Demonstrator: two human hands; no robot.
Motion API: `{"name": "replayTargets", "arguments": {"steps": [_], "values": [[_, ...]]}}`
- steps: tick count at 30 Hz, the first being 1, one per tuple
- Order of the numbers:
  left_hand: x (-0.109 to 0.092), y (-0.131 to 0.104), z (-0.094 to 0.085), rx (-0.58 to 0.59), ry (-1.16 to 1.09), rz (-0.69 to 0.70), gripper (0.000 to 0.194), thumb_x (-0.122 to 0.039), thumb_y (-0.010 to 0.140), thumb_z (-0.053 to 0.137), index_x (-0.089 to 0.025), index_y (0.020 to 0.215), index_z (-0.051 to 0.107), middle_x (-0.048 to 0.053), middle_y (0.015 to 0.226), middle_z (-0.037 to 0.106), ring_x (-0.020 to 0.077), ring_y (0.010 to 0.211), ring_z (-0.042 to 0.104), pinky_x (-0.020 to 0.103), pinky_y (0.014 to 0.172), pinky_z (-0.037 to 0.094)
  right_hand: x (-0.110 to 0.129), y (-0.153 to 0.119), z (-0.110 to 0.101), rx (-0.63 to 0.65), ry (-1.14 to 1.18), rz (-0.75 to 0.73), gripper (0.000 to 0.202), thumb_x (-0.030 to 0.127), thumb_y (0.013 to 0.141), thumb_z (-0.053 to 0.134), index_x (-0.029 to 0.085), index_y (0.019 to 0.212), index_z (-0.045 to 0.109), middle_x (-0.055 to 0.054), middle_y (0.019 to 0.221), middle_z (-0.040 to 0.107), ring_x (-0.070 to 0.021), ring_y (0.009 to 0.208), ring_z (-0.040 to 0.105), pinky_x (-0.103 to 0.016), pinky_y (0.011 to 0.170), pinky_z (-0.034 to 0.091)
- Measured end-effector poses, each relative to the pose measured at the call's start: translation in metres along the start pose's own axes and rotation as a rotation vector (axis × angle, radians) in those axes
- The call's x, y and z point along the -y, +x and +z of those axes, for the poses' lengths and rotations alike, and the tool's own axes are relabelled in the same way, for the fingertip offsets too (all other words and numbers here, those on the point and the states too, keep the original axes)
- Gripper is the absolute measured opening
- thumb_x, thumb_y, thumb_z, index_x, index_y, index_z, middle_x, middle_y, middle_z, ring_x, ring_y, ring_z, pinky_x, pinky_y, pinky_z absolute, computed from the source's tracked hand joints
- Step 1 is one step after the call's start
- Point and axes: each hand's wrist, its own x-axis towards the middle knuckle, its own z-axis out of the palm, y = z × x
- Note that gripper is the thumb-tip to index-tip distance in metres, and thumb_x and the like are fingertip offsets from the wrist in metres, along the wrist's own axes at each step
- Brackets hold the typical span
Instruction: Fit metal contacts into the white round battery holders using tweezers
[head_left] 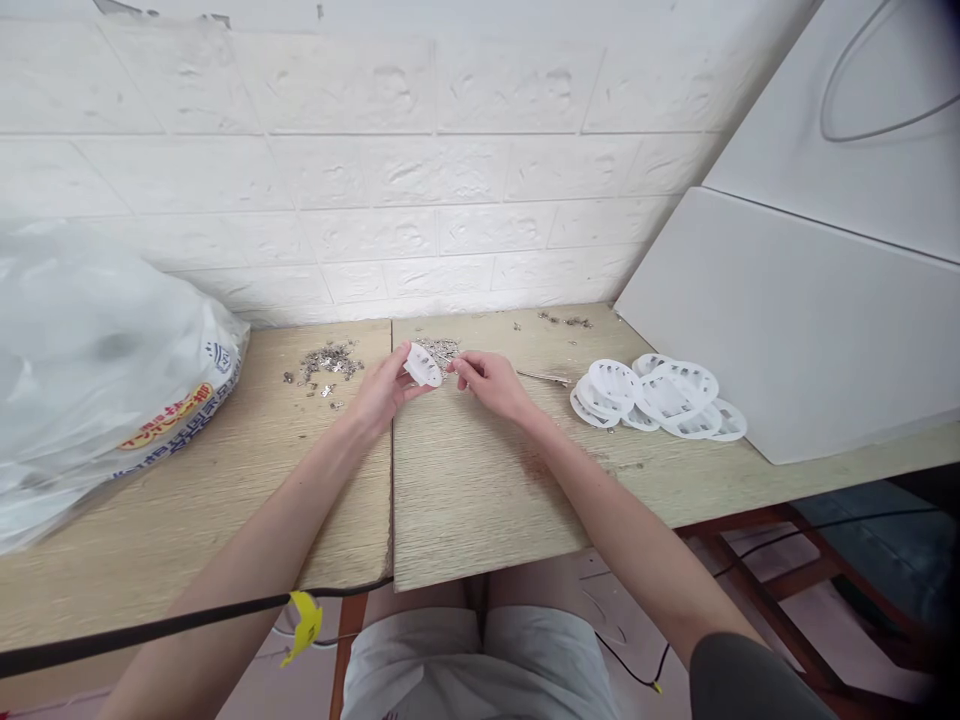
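A white slotted plastic disc is held tilted in my left hand, fingers and thumb at its left edge. Just right of the disc, my right hand is closed in a pinch; whatever its fingertips hold is too small to make out. Behind the disc lies a pile of small metal pieces. Another heap of small metal pieces sits left of my left hand. Several white discs with metal pieces in their slots overlap in a stack at the right.
A large white plastic bag fills the left side. A thin metal tool lies right of my right hand. White panels lean at the right, and a brick-patterned wall stands behind. A black cable crosses the front left.
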Motion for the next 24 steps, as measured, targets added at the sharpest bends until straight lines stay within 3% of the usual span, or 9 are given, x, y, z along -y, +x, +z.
{"name": "replayTargets", "arguments": {"steps": [3, 8, 24], "values": [[0.0009, 0.0042, -0.0028, -0.088, 0.036, 0.060, 0.028, -0.041, 0.085, 0.054, -0.013, 0.084, 0.058, 0.008, 0.084, 0.064, 0.0172, 0.079, 0.062, 0.040, 0.075, 0.058, -0.0003, -0.0010, -0.0042, 0.006, -0.230, -0.065, 0.029, 0.030, 0.087, 0.046, 0.015, 0.066, 0.060, 0.002, 0.057, 0.058, -0.0090, 0.055, 0.046, -0.022, 0.058, 0.030], [0.0048, 0.0067, -0.0047, -0.126, 0.070, 0.067, 0.031, -0.044, 0.083, 0.054, -0.013, 0.081, 0.056, 0.006, 0.076, 0.059, 0.0145, 0.070, 0.059, 0.038, 0.072, 0.058, -0.0010, -0.0021, -0.0044, 0.038, -0.367, -0.070, 0.032, 0.030, 0.086, 0.048, 0.015, 0.059, 0.056, 0.002, 0.053, 0.055, -0.0078, 0.050, 0.042, -0.023, 0.054, 0.026], [0.0049, 0.0068, -0.0050, -0.120, 0.089, 0.057, 0.031, -0.043, 0.085, 0.051, -0.013, 0.081, 0.056, 0.006, 0.075, 0.057, 0.0149, 0.071, 0.057, 0.036, 0.066, 0.059, -0.0017, -0.0025, -0.0032, 0.052, -0.384, -0.052, 0.030, 0.030, 0.086, 0.047, 0.015, 0.063, 0.060, 0.002, 0.053, 0.057, -0.0083, 0.048, 0.042, -0.023, 0.053, 0.025]]}}
